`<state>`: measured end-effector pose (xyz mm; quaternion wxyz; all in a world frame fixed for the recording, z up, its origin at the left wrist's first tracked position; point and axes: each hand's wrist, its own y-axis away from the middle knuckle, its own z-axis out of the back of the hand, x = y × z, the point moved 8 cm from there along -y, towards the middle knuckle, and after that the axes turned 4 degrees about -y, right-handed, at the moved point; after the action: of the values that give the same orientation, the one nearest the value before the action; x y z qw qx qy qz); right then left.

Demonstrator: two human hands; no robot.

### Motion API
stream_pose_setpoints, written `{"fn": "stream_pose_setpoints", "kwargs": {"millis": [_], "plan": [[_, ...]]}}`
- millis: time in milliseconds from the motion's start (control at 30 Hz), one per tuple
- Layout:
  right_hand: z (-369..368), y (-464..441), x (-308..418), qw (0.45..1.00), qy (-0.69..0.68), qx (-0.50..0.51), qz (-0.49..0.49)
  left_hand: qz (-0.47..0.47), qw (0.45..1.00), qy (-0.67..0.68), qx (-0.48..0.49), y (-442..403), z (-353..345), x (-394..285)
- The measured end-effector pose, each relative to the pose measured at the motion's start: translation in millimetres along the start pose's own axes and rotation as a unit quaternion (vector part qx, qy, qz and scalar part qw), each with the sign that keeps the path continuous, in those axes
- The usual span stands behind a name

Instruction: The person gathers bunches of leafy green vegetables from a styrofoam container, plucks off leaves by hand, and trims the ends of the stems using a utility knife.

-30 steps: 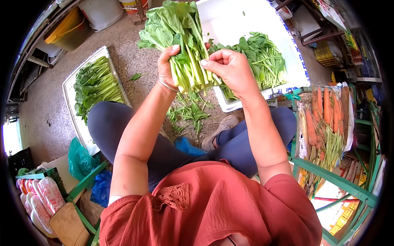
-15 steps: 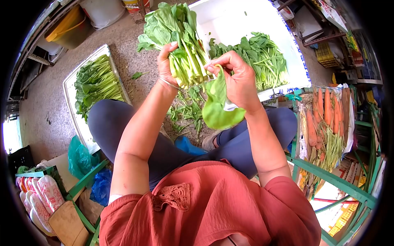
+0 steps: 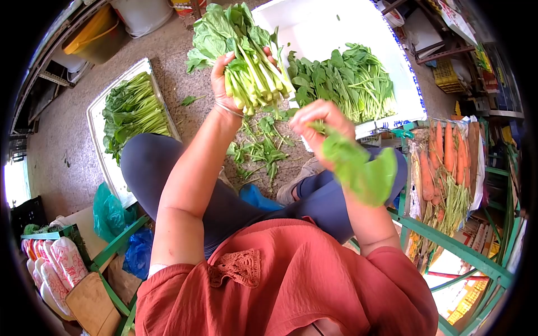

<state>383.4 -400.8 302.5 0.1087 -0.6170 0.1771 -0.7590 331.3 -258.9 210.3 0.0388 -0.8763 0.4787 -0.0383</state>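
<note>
A thick bunch of leafy greens is gripped in my left hand, its pale cut stems facing me and its leaves pointing away. My right hand, blurred by motion, is closed on a single green leaf that hangs over my right forearm. Behind my right hand, more greens lie in a white foam box. Loose leaves are scattered on the floor below the bunch.
On the left, a white tray holds another pile of greens. Carrots stand at the right beside a green metal frame. A yellow bucket is at the upper left, and teal and blue plastic bags are lower left.
My right hand has pulled a leaf away from the bunch and moved it down and to the right. My left hand still holds the bunch, now tilted slightly.
</note>
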Motion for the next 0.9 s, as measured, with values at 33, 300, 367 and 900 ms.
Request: {"fn": "stream_pose_setpoints", "kwargs": {"millis": [33, 300, 367, 900], "plan": [[-5.1, 10.9, -9.4, 0.995, 0.040, 0.053, -0.073, 0.001, 1.000, 0.011, 0.013, -0.4, -3.6, -0.2], [12.7, 2.1, -30.0, 0.967, -0.063, -0.184, -0.162, 0.005, 1.000, -0.013, 0.022, -0.3, -7.7, 4.6], [12.2, -13.6, -19.2, 0.967, 0.049, -0.205, -0.141, -0.004, 0.998, -0.058, 0.023, 0.0, -6.1, 3.7], [-2.3, -41.4, 6.7, 0.927, 0.326, -0.165, 0.086, -0.020, 0.989, -0.141, 0.045, 1.7, -10.0, -7.1]]}}
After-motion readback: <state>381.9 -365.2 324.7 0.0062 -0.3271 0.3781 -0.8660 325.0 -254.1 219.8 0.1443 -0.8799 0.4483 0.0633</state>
